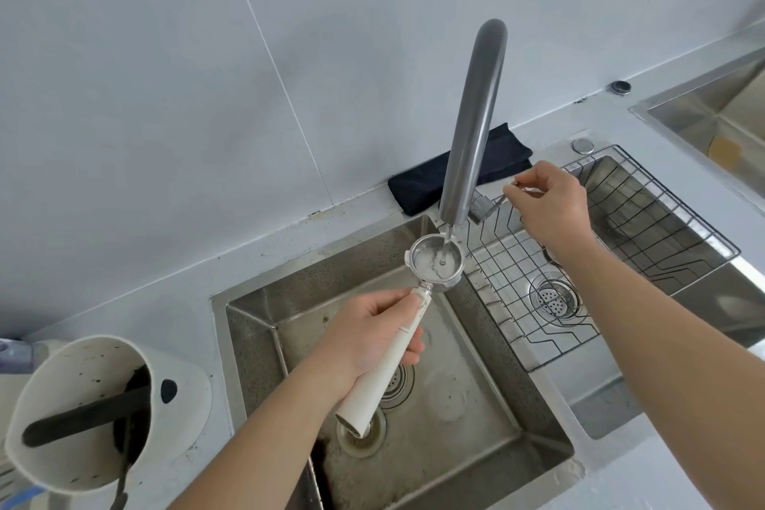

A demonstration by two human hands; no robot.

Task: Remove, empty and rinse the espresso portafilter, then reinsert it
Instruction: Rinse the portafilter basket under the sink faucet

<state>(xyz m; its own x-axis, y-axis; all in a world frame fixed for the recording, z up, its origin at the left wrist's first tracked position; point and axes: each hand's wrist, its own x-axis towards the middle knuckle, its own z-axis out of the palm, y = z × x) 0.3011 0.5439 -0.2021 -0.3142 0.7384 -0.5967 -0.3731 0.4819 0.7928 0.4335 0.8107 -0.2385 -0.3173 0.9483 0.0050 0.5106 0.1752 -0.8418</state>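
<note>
Steel everywhere here: the left hand (374, 337) is wrapped tight round the portafilter (430, 273) by its smooth white handle, arm reaching up from below, metal basket held level over the sink (467, 447) right under the grey tap (472, 116). A thin stream of water lands in the round bowl. The right hand (546, 203) pinches the tap lever (511, 188), above the wire rack (621, 244). No readable writing.

Behind my grip rises a wall (165, 75) of large pale grey tiles with thin seams, evenly lit. Under my grip sits a pale grey countertop (136, 282). A dark folded cloth (426, 182) lies against the wall beyond my grip.
</note>
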